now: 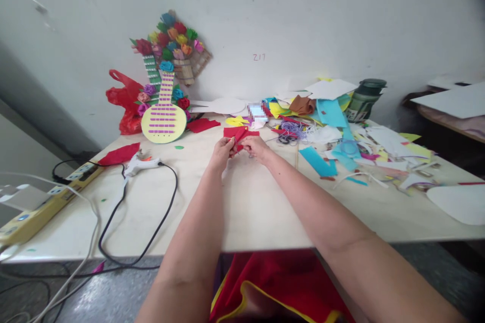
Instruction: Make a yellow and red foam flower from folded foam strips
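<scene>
Left hand (226, 149) and right hand (256, 148) are close together above the broad, cream-coloured surface (261, 207), about midway between its left and right edges and nearer the far edge. A loose heap of many-coloured paper scraps (331, 113) spreads from the far right corner toward the middle. Toward the far left corner stands a flat, yellow, round-bodied lute-shaped craft (163, 123) with purple strips; nearer the left edge lies a white glue gun (141, 163). Between the hands is a soft, folded red piece (240, 135), paper or cloth.

Folding or shaping it looks to be the step in hand; the next move seems to call for a steady hold while one side is turned. The left thumb and fingertips pinch it; the right fingers, curled in, appear to grip its other side, the thumb hard to make out.
</scene>
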`<state>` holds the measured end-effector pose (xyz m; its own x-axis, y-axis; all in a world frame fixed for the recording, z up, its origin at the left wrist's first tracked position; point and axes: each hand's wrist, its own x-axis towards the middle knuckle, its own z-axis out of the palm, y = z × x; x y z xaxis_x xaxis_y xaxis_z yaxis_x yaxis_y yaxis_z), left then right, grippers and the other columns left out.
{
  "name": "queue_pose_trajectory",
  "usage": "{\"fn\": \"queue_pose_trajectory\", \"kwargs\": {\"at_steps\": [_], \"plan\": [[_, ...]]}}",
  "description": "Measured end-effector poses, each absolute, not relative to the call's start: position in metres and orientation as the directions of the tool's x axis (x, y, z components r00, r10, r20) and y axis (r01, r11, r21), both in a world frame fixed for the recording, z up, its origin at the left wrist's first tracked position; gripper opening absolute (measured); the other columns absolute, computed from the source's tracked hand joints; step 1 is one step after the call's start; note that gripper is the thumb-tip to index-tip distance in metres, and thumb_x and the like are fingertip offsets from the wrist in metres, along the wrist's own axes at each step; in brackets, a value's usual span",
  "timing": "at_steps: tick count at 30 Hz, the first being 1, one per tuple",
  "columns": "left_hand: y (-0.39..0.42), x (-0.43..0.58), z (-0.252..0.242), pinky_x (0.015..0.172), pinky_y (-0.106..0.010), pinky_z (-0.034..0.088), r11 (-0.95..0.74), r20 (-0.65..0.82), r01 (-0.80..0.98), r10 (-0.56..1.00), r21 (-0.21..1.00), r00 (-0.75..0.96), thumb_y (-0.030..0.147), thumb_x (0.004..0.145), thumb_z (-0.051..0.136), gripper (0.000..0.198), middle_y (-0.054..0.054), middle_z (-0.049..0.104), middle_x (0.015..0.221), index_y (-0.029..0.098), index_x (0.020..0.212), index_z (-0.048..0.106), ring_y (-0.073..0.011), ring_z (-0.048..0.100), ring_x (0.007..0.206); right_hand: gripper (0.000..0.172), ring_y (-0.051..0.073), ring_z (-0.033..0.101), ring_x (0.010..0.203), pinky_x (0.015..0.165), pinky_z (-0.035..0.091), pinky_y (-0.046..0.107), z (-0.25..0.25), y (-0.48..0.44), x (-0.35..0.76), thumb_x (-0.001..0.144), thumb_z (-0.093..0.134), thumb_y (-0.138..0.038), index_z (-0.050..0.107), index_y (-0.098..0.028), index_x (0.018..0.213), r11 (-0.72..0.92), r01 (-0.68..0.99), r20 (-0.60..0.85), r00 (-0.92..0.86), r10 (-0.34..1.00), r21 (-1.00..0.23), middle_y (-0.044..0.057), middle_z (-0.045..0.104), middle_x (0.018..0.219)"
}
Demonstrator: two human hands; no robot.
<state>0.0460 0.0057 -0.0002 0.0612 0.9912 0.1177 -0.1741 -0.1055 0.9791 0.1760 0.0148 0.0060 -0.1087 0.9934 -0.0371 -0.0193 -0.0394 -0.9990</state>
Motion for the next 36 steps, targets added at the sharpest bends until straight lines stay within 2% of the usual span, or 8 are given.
{"fn": "queue_pose_trajectory", "kwargs": {"at_steps": [2,5,12,19,22,26,30,36], "plan": [[0.0060,0.0451,-0.0013,0.040,-0.017,0.030,-0.103,0.117,-0.185,0.991,0.977,0.070,0.034,0.074,0.064,0.027,0.003,0.050,0.049,0.015,0.067,0.047,-0.0054,0.041,0.040,0.011,0.004,0.026,0.037,0.040,0.020,0.021,0.0080,0.0116,0.1759,0.065,0.059,-0.025,0.055,-0.016,0.061,-0.018,-0.001,-0.017,-0.073,0.997,-1.000,-0.009,0.037,0.038],[0.0071,0.0435,-0.0037,0.042,-0.018,0.033,-0.112,0.131,-0.204,0.988,0.973,0.081,0.035,0.073,0.065,0.027,0.002,0.052,0.050,0.015,0.067,0.049,-0.0062,0.044,0.042,0.020,0.007,0.037,0.045,0.045,0.027,0.022,0.0089,0.0083,0.1742,0.062,0.065,-0.033,0.059,-0.015,0.060,0.043,0.036,0.042,-0.052,0.998,-0.998,-0.005,0.046,0.044],[0.0073,0.0431,-0.0043,0.046,-0.019,0.040,-0.093,0.137,-0.294,0.981,0.951,0.135,0.030,0.070,0.067,0.022,-0.002,0.058,0.056,0.014,0.068,0.052,-0.0081,0.049,0.046,0.023,0.012,0.055,0.056,0.055,0.038,0.025,0.0060,0.0084,0.1712,0.062,0.064,-0.034,0.058,-0.015,0.051,0.143,-0.063,0.150,-0.130,0.980,-0.988,0.002,0.060,0.054],[0.0104,0.0402,0.0020,0.049,-0.026,0.047,0.091,-0.022,-0.364,0.982,0.927,0.189,0.042,0.085,0.040,0.041,-0.008,0.059,0.056,0.009,0.069,0.059,-0.0126,0.052,0.046,0.022,0.011,0.050,0.052,0.050,0.033,0.024,0.0050,0.0116,0.1733,0.061,0.065,-0.034,0.059,-0.015,0.053,0.101,-0.001,0.101,-0.097,0.990,-0.995,0.001,0.059,0.053],[0.0100,0.0383,0.0020,0.049,-0.025,0.047,0.089,-0.012,-0.343,0.975,0.935,0.222,0.043,0.082,0.046,0.037,-0.007,0.060,0.058,0.009,0.072,0.060,-0.0123,0.053,0.047,0.023,0.011,0.050,0.052,0.049,0.032,0.024,0.0041,0.0120,0.1740,0.060,0.065,-0.036,0.059,-0.015,0.053,0.102,-0.021,0.104,-0.123,0.987,-0.995,0.002,0.059,0.053],[0.0078,0.0375,-0.0006,0.049,-0.023,0.046,0.010,0.053,-0.280,0.975,0.960,0.217,0.031,0.074,0.062,0.021,-0.005,0.061,0.060,0.011,0.072,0.057,-0.0104,0.053,0.048,0.023,0.010,0.049,0.053,0.049,0.031,0.024,0.0055,0.0103,0.1752,0.061,0.065,-0.037,0.060,-0.015,0.054,0.092,0.007,0.090,-0.114,0.989,-0.996,0.002,0.060,0.054],[0.0065,0.0381,-0.0015,0.050,-0.021,0.044,-0.029,0.093,-0.298,0.975,0.954,0.202,0.028,0.071,0.067,0.021,-0.003,0.060,0.059,0.012,0.071,0.054,-0.0085,0.052,0.048,0.022,0.010,0.047,0.053,0.050,0.031,0.023,0.0071,0.0088,0.1755,0.061,0.064,-0.035,0.060,-0.014,0.055,0.125,-0.024,0.127,-0.137,0.982,-0.992,0.001,0.059,0.054],[0.0060,0.0368,0.0014,0.042,-0.015,0.033,0.007,0.086,-0.437,0.977,0.899,0.193,0.024,0.072,0.067,0.019,0.001,0.051,0.056,0.011,0.071,0.052,-0.0027,0.039,0.042,0.012,0.006,0.032,0.044,0.046,0.025,0.022,0.0058,0.0104,0.1755,0.062,0.060,-0.028,0.059,-0.016,0.061,0.120,-0.070,0.125,-0.069,0.990,-0.990,-0.007,0.038,0.042]]}}
